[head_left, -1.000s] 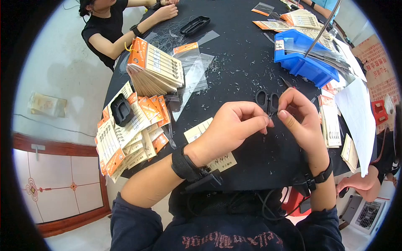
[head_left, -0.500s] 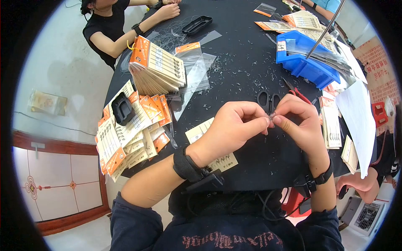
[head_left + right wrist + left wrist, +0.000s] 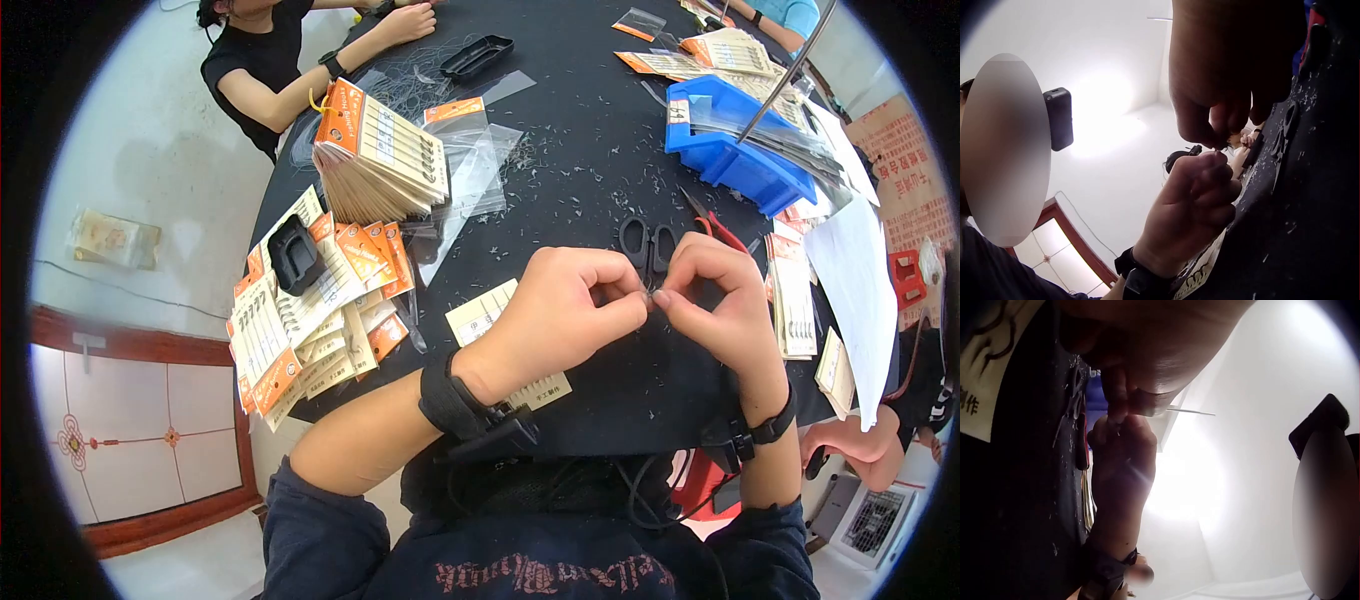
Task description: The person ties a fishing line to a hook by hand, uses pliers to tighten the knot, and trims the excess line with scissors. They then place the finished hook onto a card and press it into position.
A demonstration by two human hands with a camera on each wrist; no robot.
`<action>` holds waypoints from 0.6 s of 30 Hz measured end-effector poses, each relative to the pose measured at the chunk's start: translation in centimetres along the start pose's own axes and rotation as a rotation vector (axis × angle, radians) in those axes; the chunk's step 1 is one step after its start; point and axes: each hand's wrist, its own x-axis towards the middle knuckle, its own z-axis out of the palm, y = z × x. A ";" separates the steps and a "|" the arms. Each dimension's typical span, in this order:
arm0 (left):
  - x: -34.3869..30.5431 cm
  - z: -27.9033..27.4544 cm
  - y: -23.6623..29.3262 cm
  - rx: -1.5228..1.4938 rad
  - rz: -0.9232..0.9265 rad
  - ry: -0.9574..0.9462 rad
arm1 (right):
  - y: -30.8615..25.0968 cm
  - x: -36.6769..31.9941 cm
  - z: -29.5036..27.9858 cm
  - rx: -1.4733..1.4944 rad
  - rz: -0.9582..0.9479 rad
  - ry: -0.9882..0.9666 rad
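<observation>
Over the black table the left hand [image 3: 560, 315] and the right hand [image 3: 725, 305] meet fingertip to fingertip. Each pinches thumb against forefinger on a tiny item [image 3: 651, 294], too small to make out. In the left wrist view the right hand [image 3: 1124, 469] faces the left one; in the right wrist view the left hand [image 3: 1194, 200] is below the right hand [image 3: 1229, 69]. Black-handled scissors [image 3: 648, 242] lie just beyond the fingers. A cream card [image 3: 482, 312] with hooks is partly beneath the left forearm.
At the left are a fanned card stack [image 3: 380, 150], loose hook cards [image 3: 265, 340] and a black tray [image 3: 295, 255]. At the right stand a blue bin [image 3: 735, 150], red-handled pliers [image 3: 722, 230] and white paper [image 3: 850, 280]. Clippings dot the cloth; another person [image 3: 260, 80] sits across.
The right hand has come in from a short distance to meet the left fingertips. Its fingers have lowered from over the red-handled pliers, which now show more fully.
</observation>
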 end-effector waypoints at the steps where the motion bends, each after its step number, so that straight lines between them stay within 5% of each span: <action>1: 0.0 0.0 0.0 0.028 0.014 -0.007 | -0.1 0.0 0.0 0.025 0.026 -0.008; 6: 0.2 -0.2 0.0 -0.045 -0.061 -0.034 | -0.1 -0.2 -0.3 0.250 0.095 -0.009; 12: 0.5 -0.4 -0.2 -0.272 -0.136 -0.082 | -0.3 0.6 -0.5 -0.111 -0.211 0.061; 18: 0.5 -0.5 -0.1 -0.314 -0.142 -0.142 | 0.0 0.5 -0.8 -0.197 -0.257 0.026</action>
